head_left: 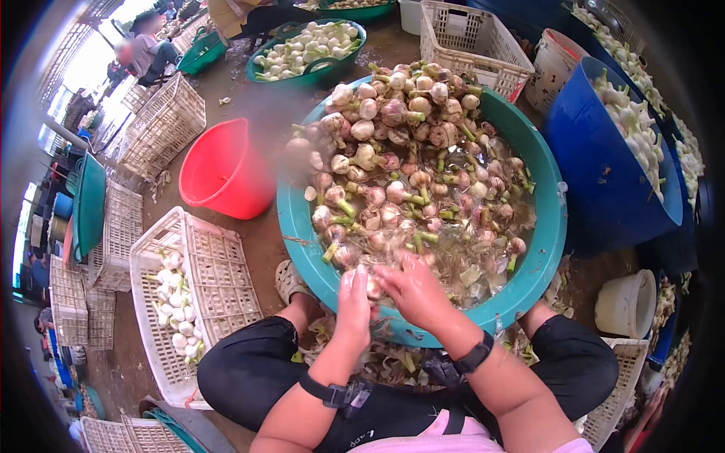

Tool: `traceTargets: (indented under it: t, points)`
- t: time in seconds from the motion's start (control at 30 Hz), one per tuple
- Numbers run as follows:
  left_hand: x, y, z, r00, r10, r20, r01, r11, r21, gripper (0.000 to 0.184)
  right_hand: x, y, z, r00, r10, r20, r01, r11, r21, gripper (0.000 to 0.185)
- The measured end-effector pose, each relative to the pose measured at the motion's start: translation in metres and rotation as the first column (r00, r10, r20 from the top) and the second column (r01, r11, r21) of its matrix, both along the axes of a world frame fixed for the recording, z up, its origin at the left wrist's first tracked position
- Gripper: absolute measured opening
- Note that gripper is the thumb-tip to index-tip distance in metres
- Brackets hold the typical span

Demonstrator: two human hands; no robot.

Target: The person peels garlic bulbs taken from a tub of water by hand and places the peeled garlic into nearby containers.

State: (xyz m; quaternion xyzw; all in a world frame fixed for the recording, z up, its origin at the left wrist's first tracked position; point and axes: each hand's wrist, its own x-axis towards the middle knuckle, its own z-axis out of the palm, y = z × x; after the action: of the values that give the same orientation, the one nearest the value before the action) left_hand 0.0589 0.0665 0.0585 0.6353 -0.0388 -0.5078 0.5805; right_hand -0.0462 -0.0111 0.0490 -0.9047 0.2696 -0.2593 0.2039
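A large teal tub [555, 219] stands between my knees, holding water and a heap of unpeeled garlic bulbs [393, 113] with short green stems. Over its near rim, my left hand [353, 306] is closed around a garlic bulb [373, 288]. My right hand [417, 292] pinches the same bulb from the other side, fingers bent. Fingers cover most of that bulb. Loose skins and wet bits float in the water just beyond my hands.
To the left stand a white crate [140, 302] with peeled garlic [177, 302] and a red bucket [226, 170]. A blue barrel [581, 166] of peeled garlic is at right, near a small white bucket [625, 306]. Farther back are a green basin [362, 57] and a seated person [151, 53].
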Motion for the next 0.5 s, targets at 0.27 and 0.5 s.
traceTargets:
  t: [0.27, 0.5]
  points:
    - [0.018, 0.005, -0.021, 0.917, -0.375, 0.132, 0.373, 0.927, 0.040, 0.016, -0.014, 0.020, 0.006, 0.923, 0.199, -0.329, -0.207, 0.978, 0.010, 0.010]
    - [0.026, 0.005, -0.004, 0.910, -0.415, -0.014, 0.414, 0.909, -0.047, 0.032, -0.019, 0.002, -0.027, 0.966, -0.253, -0.047, 0.032, -0.063, 0.997, 0.029]
